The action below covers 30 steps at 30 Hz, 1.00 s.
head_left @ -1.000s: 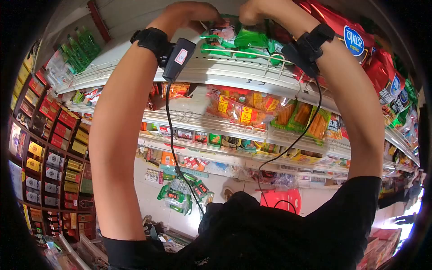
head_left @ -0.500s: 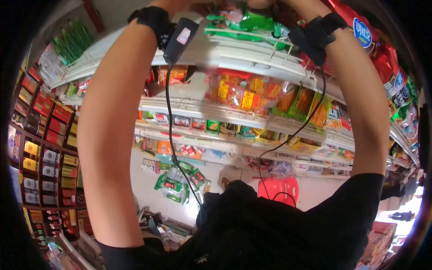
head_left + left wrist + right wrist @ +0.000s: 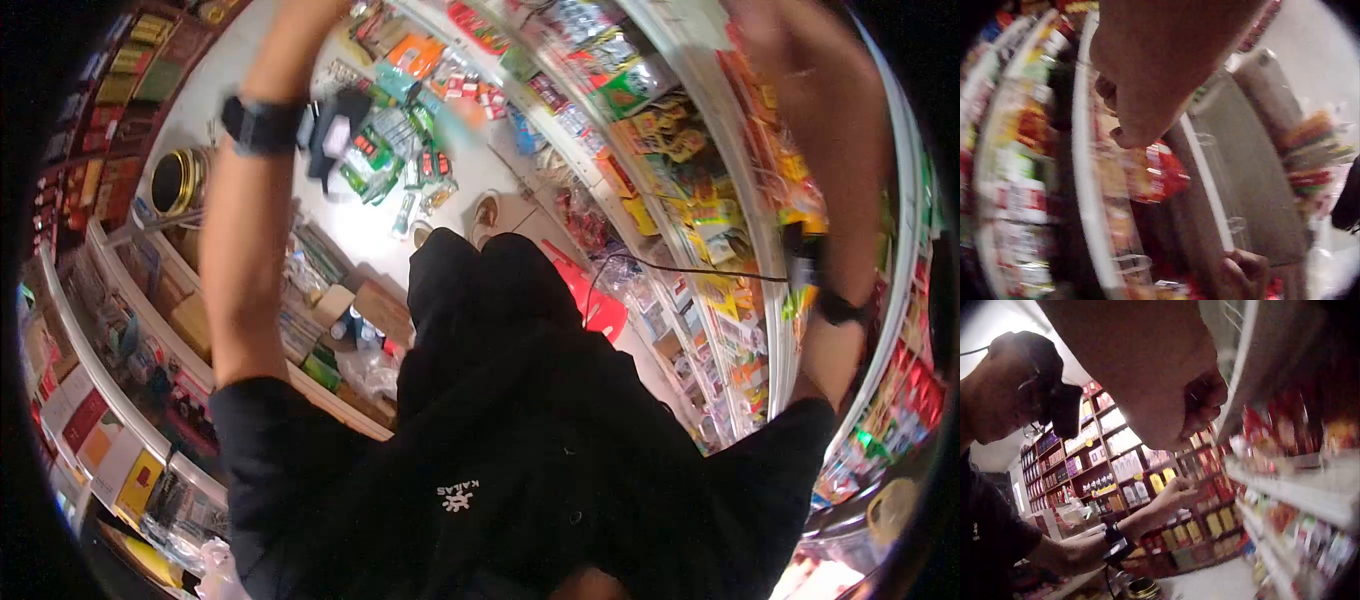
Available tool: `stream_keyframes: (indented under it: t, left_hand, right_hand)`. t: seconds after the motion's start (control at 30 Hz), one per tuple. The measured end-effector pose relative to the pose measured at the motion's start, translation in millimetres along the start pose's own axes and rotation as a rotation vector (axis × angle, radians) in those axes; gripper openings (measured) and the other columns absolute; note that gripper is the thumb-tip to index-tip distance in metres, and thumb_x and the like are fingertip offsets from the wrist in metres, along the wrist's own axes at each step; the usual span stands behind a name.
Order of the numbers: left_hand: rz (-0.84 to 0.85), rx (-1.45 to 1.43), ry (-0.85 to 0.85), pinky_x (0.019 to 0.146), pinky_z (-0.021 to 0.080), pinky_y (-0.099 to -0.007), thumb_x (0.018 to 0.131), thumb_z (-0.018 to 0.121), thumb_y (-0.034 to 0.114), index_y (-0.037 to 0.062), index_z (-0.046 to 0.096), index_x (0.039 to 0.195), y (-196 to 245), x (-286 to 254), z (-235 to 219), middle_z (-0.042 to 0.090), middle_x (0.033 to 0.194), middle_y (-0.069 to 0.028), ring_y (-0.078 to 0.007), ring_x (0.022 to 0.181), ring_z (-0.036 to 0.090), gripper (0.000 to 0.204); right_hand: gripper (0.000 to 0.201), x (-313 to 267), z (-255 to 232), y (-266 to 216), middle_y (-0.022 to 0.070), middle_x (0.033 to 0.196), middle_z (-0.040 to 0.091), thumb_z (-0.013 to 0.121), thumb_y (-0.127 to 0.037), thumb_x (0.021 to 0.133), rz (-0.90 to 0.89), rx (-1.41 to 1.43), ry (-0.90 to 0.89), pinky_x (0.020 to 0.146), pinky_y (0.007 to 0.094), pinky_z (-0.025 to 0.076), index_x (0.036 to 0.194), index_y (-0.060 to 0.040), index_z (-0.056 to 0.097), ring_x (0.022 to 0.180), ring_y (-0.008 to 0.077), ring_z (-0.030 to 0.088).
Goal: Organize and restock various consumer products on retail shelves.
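Both my arms are raised, and the head view cuts off both hands at the top. My left forearm rises at the left, and my blurred right forearm runs along the snack shelves. In the left wrist view my left hand hangs with loosely curled fingers above a red and orange snack bag by the white shelf rail; I see nothing in it. My right hand sits lower at the shelf edge. Its fingers are curled; blur hides any grip.
Snack shelves line the right side. Shelves of boxed goods stand across the aisle. On the floor below are a red stool, a gold round tin and hanging green packs. A goods-laden counter runs along the left.
The head view has swung from the top shelf down to my body and the floor. My hands, together at the green packets before, are now spread apart and the packets are out of sight.
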<state>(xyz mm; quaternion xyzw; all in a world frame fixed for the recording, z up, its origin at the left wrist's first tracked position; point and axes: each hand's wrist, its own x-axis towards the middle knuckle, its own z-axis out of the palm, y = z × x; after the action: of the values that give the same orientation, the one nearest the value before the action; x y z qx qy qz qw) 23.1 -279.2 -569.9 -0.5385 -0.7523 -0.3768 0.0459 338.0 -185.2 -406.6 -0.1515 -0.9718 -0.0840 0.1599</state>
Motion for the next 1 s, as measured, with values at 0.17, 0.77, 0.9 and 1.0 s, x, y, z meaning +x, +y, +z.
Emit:
stream_keyframes:
  t: [0.17, 0.77, 0.9, 1.0]
  left_hand:
    - [-0.246, -0.025, -0.221, 0.062, 0.048, -0.0527, 0.083, 0.06, 0.011, 0.0018, 0.066, 0.083, -218.6, -259.1, 117.9, 0.062, 0.077, -0.0275, -0.0444, 0.072, 0.062, 0.011]
    - [-0.844, -0.165, -0.438, 0.091, 0.047, -0.0474, 0.08, 0.068, 0.012, -0.0071, 0.043, 0.126, -435.4, -634.4, 626.0, 0.057, 0.111, -0.0272, -0.0433, 0.106, 0.055, 0.055]
    - [-0.904, -0.064, -0.435, 0.089, 0.047, -0.0469, 0.079, 0.07, 0.014, -0.0053, 0.043, 0.126, -476.2, -628.0, 715.3, 0.055, 0.115, -0.0258, -0.0424, 0.105, 0.055, 0.058]
    - [-0.983, 0.026, -0.242, 0.089, 0.047, -0.0453, 0.073, 0.076, 0.019, -0.005, 0.046, 0.124, -483.9, -629.4, 751.5, 0.055, 0.113, -0.0247, -0.0416, 0.103, 0.056, 0.064]
  right_hand:
    - [0.014, -32.0, 316.5, -66.6, 0.019, 0.075, 0.061, 0.053, -0.016, 0.083, -0.068, 0.382, -0.527, 0.066, 0.051, 0.048, 0.08, -0.0043, 0.059, 0.075, 0.0388, 0.062]
    - [0.071, -323.3, 1144.3, -295.0, 0.0281, 0.114, 0.058, 0.079, -0.033, 0.071, 0.865, 0.679, -0.661, 0.092, 0.0501, 0.046, 0.12, 0.0066, 0.046, 0.106, 0.0442, 0.057]
    - [0.074, -320.7, 1196.1, -289.3, 0.0265, 0.111, 0.059, 0.082, -0.034, 0.068, 0.907, 0.629, -0.45, 0.091, 0.0493, 0.047, 0.119, 0.005, 0.046, 0.105, 0.0437, 0.058]
    - [0.069, -319.2, 1207.3, -279.5, 0.0247, 0.108, 0.061, 0.082, -0.033, 0.067, 0.959, 0.677, -0.528, 0.089, 0.0482, 0.048, 0.115, 0.0025, 0.047, 0.102, 0.0421, 0.06]
